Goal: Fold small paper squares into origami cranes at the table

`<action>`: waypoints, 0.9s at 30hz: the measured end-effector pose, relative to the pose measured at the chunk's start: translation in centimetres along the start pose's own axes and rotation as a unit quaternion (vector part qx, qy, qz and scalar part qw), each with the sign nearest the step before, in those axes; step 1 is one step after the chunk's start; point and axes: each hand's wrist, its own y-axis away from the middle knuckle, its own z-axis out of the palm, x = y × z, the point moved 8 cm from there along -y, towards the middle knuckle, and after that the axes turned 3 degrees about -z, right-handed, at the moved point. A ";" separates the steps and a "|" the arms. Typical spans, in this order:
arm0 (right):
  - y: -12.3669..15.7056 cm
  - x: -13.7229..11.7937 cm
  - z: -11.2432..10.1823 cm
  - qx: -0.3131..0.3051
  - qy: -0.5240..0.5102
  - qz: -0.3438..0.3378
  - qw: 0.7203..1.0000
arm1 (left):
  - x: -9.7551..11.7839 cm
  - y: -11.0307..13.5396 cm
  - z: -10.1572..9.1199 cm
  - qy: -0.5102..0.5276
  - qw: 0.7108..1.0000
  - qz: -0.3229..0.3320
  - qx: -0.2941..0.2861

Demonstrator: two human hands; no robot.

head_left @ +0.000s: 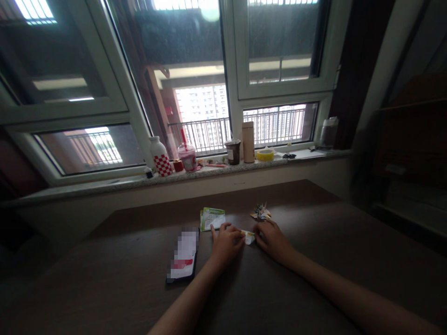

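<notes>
Between my two hands is a small folded piece of paper [249, 237], white with some yellow-orange print. My left hand [226, 243] pinches its left end between thumb and fingers. At its right end, the curled fingers of my right hand [273, 238] grip the paper. Just beyond my right hand lies a cluster of pointed, multicoloured folded paper pieces [261, 212]. Behind my left hand rests a small stack of green and white printed cards or leaflets [213, 218]. A phone [183, 255] with a lit, blurred screen lies to the left of my left hand.
The dark brown table [115, 260] reaches toward a window sill [209, 173]. On the sill stand a red-checked white bottle [161, 158], a pink drink cup [187, 157], a dark drink cup [233, 152], a tan cylinder [248, 143], yellow tape [265, 155] and scissors [289, 156].
</notes>
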 end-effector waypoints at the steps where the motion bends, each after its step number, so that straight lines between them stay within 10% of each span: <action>1: -0.1 0.0 0.0 0.002 -0.001 0.004 1.000 | 0.0 0.0 0.0 -0.001 1.000 0.000 0.000; 27: 0.0 0.1 -0.1 -0.007 -0.001 -0.055 0.998 | 0.9 0.4 0.0 -0.033 0.999 0.025 0.020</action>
